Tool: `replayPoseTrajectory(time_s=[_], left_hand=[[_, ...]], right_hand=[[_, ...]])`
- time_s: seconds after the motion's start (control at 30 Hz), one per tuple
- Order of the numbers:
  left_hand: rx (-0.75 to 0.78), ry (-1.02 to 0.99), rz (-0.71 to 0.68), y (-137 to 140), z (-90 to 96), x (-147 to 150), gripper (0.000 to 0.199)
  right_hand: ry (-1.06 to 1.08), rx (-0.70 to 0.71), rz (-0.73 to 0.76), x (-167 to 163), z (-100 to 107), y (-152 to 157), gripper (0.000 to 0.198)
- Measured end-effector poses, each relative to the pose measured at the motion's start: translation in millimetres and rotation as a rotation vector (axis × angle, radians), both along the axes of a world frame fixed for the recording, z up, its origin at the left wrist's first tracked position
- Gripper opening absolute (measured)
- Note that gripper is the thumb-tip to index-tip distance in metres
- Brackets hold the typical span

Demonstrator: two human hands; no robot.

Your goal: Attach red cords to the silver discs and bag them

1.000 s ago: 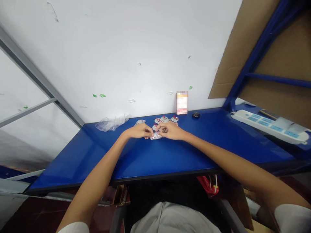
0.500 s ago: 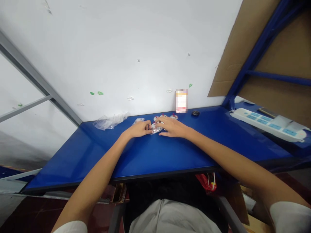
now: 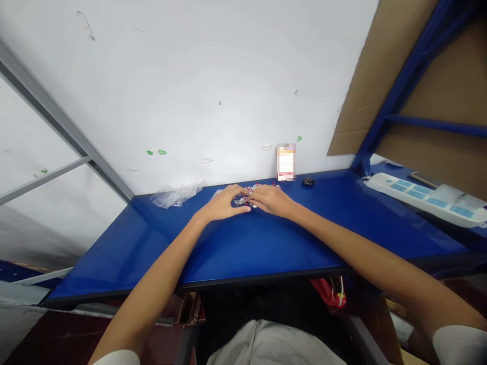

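Your left hand (image 3: 224, 204) arches above the table (image 3: 216, 253), thumb and fingers parted in a C; whether it touches anything within that gap cannot be told. Your right hand (image 3: 276, 199) faces it, fingertips bent down onto the discs (image 3: 249, 191); whether they pinch one cannot be told. The discs, white with red ties, lie clustered between and behind your hands, which partly hide them. Just behind your left hand, a small packet (image 3: 217, 194) shows in part. Farther left, a crumpled clear bag (image 3: 177, 195) lies near the wall (image 3: 182, 91). Behind your right hand, a blurred panel (image 3: 286, 163) stands against the wall, with a small black object (image 3: 308, 181) to its right. At far right lies a white power strip (image 3: 403, 193), in front of cardboard (image 3: 352, 111).
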State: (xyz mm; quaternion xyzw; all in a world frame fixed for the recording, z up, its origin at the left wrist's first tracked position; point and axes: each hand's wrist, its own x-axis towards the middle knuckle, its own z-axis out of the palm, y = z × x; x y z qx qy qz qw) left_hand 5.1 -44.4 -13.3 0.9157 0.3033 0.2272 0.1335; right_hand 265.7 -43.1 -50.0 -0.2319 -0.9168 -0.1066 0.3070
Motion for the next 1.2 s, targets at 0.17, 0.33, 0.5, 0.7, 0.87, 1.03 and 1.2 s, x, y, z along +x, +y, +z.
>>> replayPoseTrajectory(time_s=[0.17, 0.33, 0.5, 0.7, 0.87, 1.03, 1.2], left_hand=[[-0.089, 0.067, -0.027, 0, -3.2, 5, 0.032], [-0.281, -0.083, 0.007, 6, -7.5, 1, 0.035], [-0.272, -0.258, 0.161, 17, -6.2, -8, 0.035], [-0.307, -0.542, 0.545, 50, -7.9, -41, 0.042], [-0.512, -0.692, 0.565, 69, -18.4, -58, 0.043], [-0.496, -0.568, 0.655, 99, -20.2, -39, 0.037], [-0.060, -0.046, 0.787, 114, -20.0, -18, 0.037]], right_hand=[[0.072, -0.183, -0.038, 0, -1, -3, 0.017], [0.224, -0.392, -0.086, -4, 0, -6, 0.019], [0.366, -0.451, -0.107, -7, 4, -7, 0.029], [0.353, -0.312, -0.161, 10, 14, -4, 0.034], [0.315, -0.303, -0.177, 16, 12, 0, 0.030], [0.249, -0.304, -0.164, 11, 12, -4, 0.025], [0.249, -0.284, -0.171, 13, 19, -8, 0.022]])
